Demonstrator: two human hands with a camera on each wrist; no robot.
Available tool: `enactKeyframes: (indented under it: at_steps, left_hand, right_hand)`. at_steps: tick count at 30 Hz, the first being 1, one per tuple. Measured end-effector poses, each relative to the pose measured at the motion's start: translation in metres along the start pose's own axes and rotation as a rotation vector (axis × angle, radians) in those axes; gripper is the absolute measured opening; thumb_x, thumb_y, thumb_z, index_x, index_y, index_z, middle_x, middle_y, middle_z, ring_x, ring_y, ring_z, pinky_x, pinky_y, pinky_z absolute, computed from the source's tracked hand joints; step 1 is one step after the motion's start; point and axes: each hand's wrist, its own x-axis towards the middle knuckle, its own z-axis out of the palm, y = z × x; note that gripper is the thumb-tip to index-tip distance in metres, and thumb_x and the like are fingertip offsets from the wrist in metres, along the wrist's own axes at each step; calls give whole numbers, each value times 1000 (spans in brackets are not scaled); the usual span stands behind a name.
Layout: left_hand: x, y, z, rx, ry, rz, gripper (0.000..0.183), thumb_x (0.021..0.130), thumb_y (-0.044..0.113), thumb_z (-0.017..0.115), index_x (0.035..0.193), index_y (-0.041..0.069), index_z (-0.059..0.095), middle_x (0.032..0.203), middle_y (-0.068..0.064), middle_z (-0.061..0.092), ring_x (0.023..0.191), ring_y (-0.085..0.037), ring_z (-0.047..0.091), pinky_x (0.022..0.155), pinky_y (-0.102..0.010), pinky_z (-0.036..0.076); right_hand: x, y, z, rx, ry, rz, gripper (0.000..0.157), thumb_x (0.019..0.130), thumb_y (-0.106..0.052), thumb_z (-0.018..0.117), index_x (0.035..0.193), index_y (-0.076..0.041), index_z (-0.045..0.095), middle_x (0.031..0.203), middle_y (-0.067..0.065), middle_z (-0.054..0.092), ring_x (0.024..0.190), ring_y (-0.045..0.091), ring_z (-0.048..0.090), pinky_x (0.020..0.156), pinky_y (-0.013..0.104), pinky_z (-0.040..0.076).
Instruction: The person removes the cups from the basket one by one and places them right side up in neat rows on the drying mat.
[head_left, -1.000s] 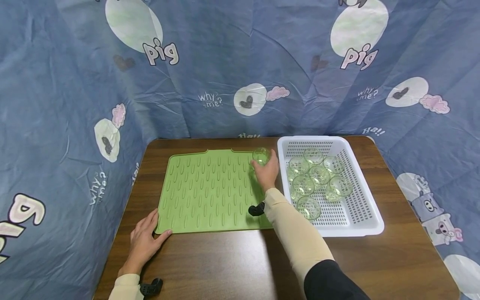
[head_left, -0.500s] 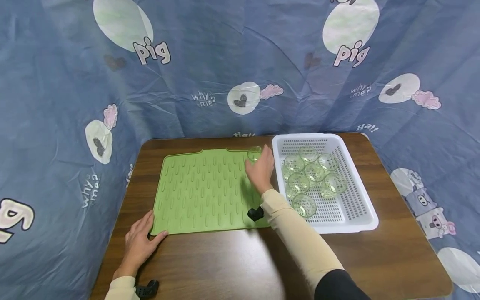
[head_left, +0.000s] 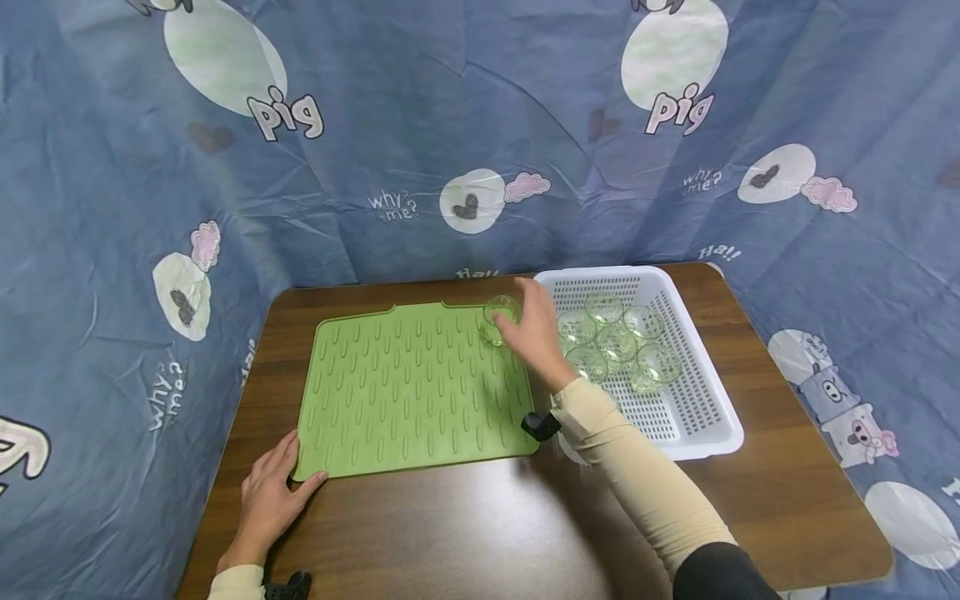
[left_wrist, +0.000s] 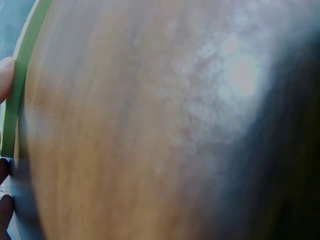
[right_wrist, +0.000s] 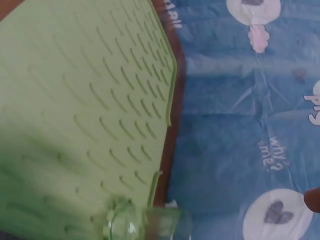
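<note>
A clear green-tinted drinking glass stands upright at the far right corner of a green ridged mat. Beside it is my right hand, fingers spread off the glass; in the head view the thumb overlaps it, and contact cannot be told. The right wrist view catches the glass at its bottom edge, with one fingertip well apart from it. My left hand rests at the mat's near left corner, fingers loosely straight. Its fingertips show beside the mat edge in the left wrist view.
To the mat's right, a white perforated plastic basket holds several similar glasses. My right forearm covers its near left part. All of it stands on a brown wooden table. A blue printed cloth hangs behind and around.
My right hand's fingers have spread away from the glass, which now stands on the mat's far right corner. The left hand stays at its corner. The head view has shifted slightly.
</note>
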Motion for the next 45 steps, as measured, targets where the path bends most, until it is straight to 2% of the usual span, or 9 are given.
enactKeyframes:
  at_steps: [6, 11, 18, 23, 30, 37, 41, 45]
  left_hand:
    - [0, 1, -1, 4, -8, -2, 85, 91, 45, 68, 151, -6, 35, 159, -23, 32, 136, -49, 30, 98, -70, 24]
    - [1, 1, -1, 6, -13, -3, 85, 92, 45, 67, 151, -5, 34, 158, -24, 32, 135, -49, 30, 98, -71, 24]
    - [2, 1, 0, -2, -16, 0, 85, 92, 46, 68, 151, -5, 35, 158, -24, 32, 136, -49, 30, 98, -70, 24]
    - [0, 0, 1, 9, -24, -10, 86, 92, 46, 67, 152, -5, 33, 159, -24, 31, 135, -50, 30, 97, -71, 25]
    - [-1, 3, 3, -3, -23, -4, 85, 92, 47, 67, 151, -6, 35, 158, -24, 32, 136, -49, 30, 98, -72, 24]
    - [-2, 2, 3, 8, -13, -12, 85, 92, 46, 67, 152, -5, 34, 158, -24, 32, 136, -48, 31, 98, -69, 25]
    - [-1, 1, 3, 4, -6, -3, 85, 91, 46, 68, 151, -5, 35, 158, -24, 33, 135, -48, 31, 97, -69, 25]
    - [0, 1, 1, 2, 8, 0, 85, 91, 45, 69, 151, -4, 35, 158, -23, 34, 135, -48, 31, 97, -69, 25]
  right_hand:
    - [-3, 9, -26, -59, -19, -102, 63, 87, -15, 67, 143, 4, 44, 149, 25, 44, 141, 43, 37, 120, 55, 25]
    - [-7, 15, -49, -114, -37, -142, 65, 85, -16, 68, 141, 6, 45, 149, 27, 42, 140, 44, 37, 119, 56, 26]
    - [-14, 33, -80, -138, -35, -109, 66, 87, -14, 67, 144, 5, 42, 154, 27, 34, 144, 44, 29, 119, 59, 23]
    - [-20, 48, -97, -172, -18, -87, 66, 88, -15, 68, 145, 4, 40, 154, 26, 35, 145, 44, 30, 120, 59, 21]
    - [-27, 79, -122, -190, 54, -2, 65, 88, -11, 66, 144, 7, 39, 150, 29, 38, 142, 45, 32, 120, 58, 20]
    - [-29, 108, -150, -211, 100, 173, 63, 91, -17, 62, 145, 5, 38, 151, 32, 35, 137, 51, 33, 113, 61, 27]
    - [-35, 122, -160, -233, 94, 250, 65, 92, -19, 60, 147, 5, 36, 152, 32, 34, 137, 52, 31, 113, 62, 27]
    - [-38, 132, -162, -241, 82, 265, 66, 92, -20, 60, 148, 6, 35, 152, 33, 34, 136, 53, 32, 111, 62, 27]
